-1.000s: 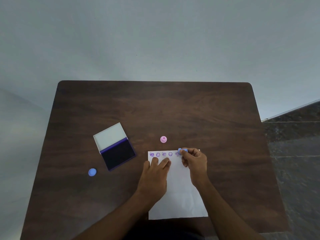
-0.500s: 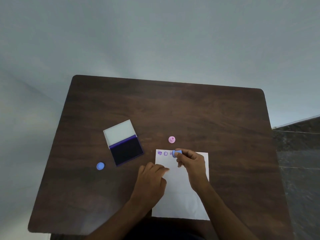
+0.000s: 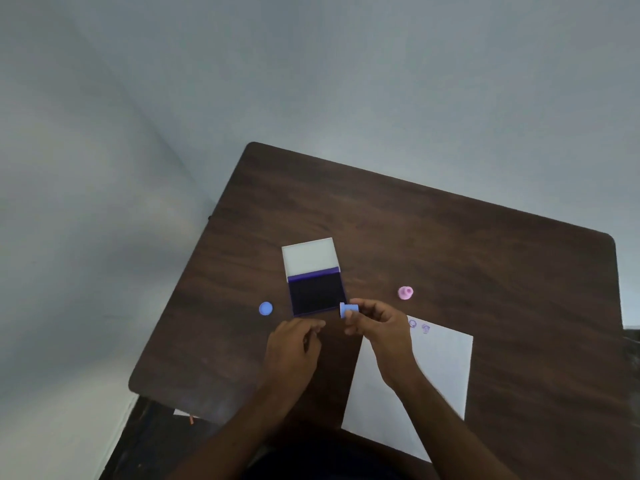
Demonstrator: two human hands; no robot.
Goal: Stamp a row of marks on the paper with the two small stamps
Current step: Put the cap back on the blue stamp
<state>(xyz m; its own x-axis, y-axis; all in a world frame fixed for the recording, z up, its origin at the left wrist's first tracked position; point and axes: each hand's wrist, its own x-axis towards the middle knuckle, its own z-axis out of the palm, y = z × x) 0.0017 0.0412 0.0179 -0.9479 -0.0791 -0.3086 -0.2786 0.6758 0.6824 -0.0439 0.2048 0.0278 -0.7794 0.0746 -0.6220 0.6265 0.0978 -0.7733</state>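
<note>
My right hand (image 3: 381, 329) pinches the small blue stamp (image 3: 347, 310) and holds it on its side just off the near right corner of the open ink pad (image 3: 317, 294). My left hand (image 3: 294, 348) hovers over the bare table below the pad, fingers loosely curled, holding nothing. The white paper (image 3: 440, 368) lies to the right, and two purple marks (image 3: 419, 325) show at its top edge beside my right hand; the rest of the row is hidden. The pink stamp (image 3: 405, 293) stands on the table above the paper.
A blue cap (image 3: 265, 308) lies left of the ink pad, whose white lid (image 3: 309, 256) is folded back. The dark wooden table (image 3: 450, 244) ends close on the left, with a grey wall beyond and dark floor at lower left.
My right hand lifted the blue stamp off the paper and carried it left to the ink pad. My left hand left the paper and moved left. The camera view swung left.
</note>
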